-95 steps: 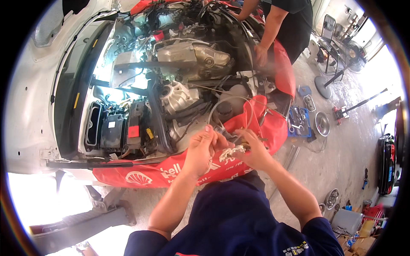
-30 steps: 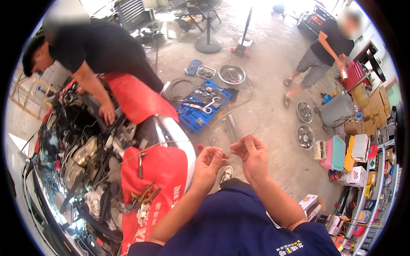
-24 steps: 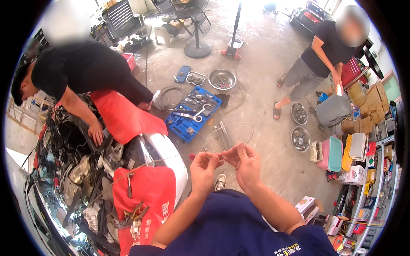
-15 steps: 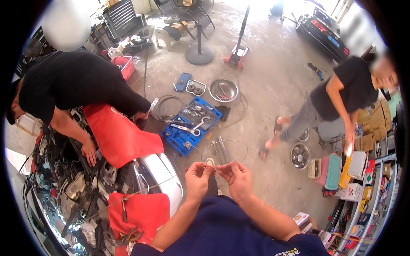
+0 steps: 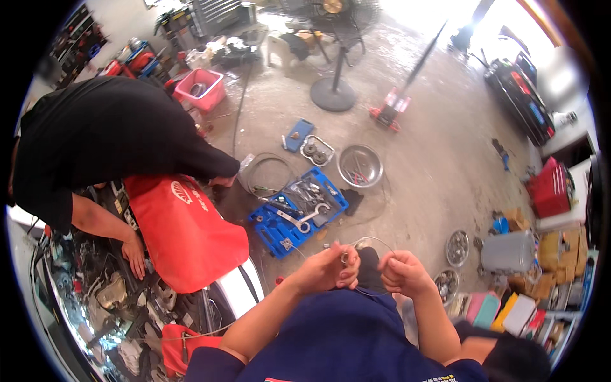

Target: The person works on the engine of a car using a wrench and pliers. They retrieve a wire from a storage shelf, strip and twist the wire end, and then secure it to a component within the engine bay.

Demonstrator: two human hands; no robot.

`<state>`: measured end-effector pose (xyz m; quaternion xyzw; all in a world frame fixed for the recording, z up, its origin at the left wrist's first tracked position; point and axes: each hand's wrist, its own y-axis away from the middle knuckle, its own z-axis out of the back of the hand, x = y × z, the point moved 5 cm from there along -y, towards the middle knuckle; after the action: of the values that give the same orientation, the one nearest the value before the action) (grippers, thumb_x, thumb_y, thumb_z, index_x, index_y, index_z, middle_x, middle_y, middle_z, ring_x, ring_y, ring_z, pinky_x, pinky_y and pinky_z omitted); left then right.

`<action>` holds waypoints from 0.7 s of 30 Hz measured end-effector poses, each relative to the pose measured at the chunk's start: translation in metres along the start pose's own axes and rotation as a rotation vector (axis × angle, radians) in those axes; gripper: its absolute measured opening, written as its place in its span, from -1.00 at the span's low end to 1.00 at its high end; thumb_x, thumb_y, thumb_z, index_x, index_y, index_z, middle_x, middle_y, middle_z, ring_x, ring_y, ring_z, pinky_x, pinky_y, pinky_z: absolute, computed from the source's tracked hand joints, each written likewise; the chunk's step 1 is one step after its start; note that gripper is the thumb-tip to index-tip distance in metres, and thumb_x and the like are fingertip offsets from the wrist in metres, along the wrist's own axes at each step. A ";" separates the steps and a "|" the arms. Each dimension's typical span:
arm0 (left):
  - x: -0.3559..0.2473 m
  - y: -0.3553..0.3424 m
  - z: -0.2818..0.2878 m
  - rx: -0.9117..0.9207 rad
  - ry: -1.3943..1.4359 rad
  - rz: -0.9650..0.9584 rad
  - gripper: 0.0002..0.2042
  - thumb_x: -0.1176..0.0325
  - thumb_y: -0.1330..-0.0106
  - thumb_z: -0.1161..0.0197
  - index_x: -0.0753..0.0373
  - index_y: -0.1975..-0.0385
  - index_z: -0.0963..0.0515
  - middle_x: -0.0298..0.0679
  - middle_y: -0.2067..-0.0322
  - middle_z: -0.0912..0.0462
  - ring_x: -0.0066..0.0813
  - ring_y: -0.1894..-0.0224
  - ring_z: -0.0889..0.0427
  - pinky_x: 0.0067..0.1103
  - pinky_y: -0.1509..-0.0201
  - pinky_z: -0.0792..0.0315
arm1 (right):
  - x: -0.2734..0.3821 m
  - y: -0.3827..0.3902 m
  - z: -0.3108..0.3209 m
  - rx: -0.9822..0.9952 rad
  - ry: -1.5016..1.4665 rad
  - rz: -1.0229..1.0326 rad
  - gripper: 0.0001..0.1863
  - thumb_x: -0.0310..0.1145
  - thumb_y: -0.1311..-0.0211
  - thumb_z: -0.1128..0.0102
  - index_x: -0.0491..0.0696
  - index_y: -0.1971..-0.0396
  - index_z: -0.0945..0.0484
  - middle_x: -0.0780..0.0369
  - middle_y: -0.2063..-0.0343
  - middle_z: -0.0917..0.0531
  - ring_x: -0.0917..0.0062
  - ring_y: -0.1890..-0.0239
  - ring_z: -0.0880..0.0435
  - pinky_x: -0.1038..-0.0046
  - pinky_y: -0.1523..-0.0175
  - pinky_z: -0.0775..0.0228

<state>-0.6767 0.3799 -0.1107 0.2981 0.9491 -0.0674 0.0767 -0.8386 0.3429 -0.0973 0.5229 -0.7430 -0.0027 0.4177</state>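
A thin wire (image 5: 380, 240) arcs in a loop between my two hands, above my knee and in front of my dark blue shirt. My left hand (image 5: 328, 268) is closed round it, with a small shiny bit of metal showing among the fingers. To the right, my right hand (image 5: 405, 274) is closed in a loose fist on the other side of the loop. The wire's ends are hard to make out. Beyond my left hand, an open blue tool case (image 5: 273, 240) holding sockets and a large wrench (image 5: 296, 219) lies on the floor.
At left, a co-worker (image 5: 121, 127) leans into an engine bay (image 5: 108, 299) beside a red fender cover (image 5: 191, 235). Metal bowls (image 5: 360, 165), a cable coil (image 5: 254, 169), a fan stand (image 5: 334, 94) and a red floor jack (image 5: 389, 111) stand ahead. Another person (image 5: 503, 350) is at lower right.
My hands have moved apart and rightward in view, from fingertips nearly meeting to closed grips with the wire looped between them. The person at right has moved close to my right side. The view has turned.
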 end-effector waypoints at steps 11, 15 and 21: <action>-0.174 -0.153 0.050 -0.444 -0.123 -0.618 -0.71 0.18 -0.48 0.15 0.14 0.50 -0.28 -0.51 0.70 -0.09 -0.68 0.65 -0.05 -0.66 0.50 -0.03 | 0.182 -0.175 0.098 0.063 0.140 0.138 -0.76 -0.33 -0.35 -0.03 -0.23 0.36 -0.49 0.37 0.77 -0.25 0.68 0.72 -0.13 0.57 0.57 -0.03; -0.232 -0.166 0.044 -0.534 -0.172 -0.834 -0.70 0.17 -0.48 0.13 0.16 0.50 -0.29 -0.50 0.69 -0.09 -0.68 0.64 -0.03 -0.67 0.50 -0.02 | 0.237 -0.233 0.097 0.184 0.468 0.083 -0.78 -0.38 -0.31 -0.10 -0.28 0.31 -0.57 0.33 0.69 -0.45 0.73 0.63 -0.32 0.64 0.49 -0.18; -0.329 -0.195 0.085 -0.596 -0.211 -0.898 -0.71 0.15 -0.47 0.10 0.18 0.48 -0.29 -0.49 0.68 -0.07 -0.70 0.66 -0.02 -0.67 0.57 0.03 | 0.292 -0.353 0.105 0.406 0.341 -0.185 -0.50 -0.12 -0.39 0.07 -0.36 0.35 -0.55 0.29 0.78 -0.35 0.60 0.73 -0.28 0.38 0.39 -0.42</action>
<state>-0.5136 0.0234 -0.1164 -0.1790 0.9482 0.1486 0.2163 -0.6611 -0.0896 -0.1408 0.6544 -0.5965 0.1963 0.4213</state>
